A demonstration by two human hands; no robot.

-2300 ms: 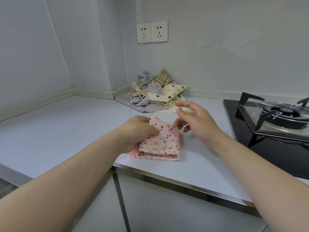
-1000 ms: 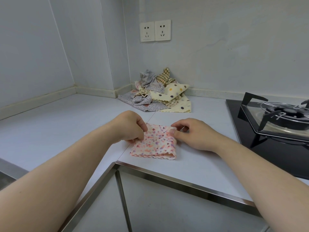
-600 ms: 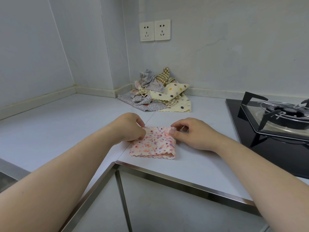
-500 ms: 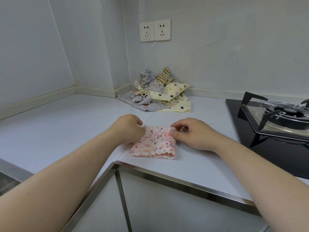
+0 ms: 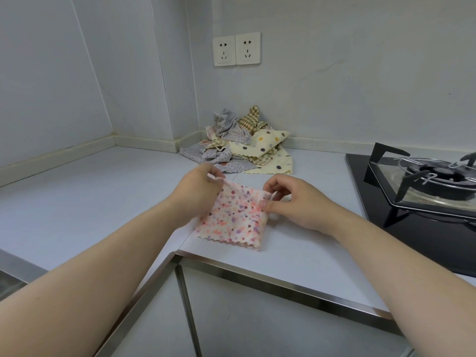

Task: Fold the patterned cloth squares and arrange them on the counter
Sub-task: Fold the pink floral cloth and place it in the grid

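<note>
Head view: hands (image 5: 195, 194) (image 5: 293, 204) on pink cloth (image 5: 231, 217) corners

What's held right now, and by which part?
The folded pink spotted cloth square: left hand pinches its far left corner, right hand pinches its far right corner; near edge on the pale counter.

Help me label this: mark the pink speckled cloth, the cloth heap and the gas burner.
pink speckled cloth (image 5: 233, 220): head view, centre of top layer.
cloth heap (image 5: 268, 140): head view, cream dotted cloth.
gas burner (image 5: 443, 173): head view, black centre.
</note>
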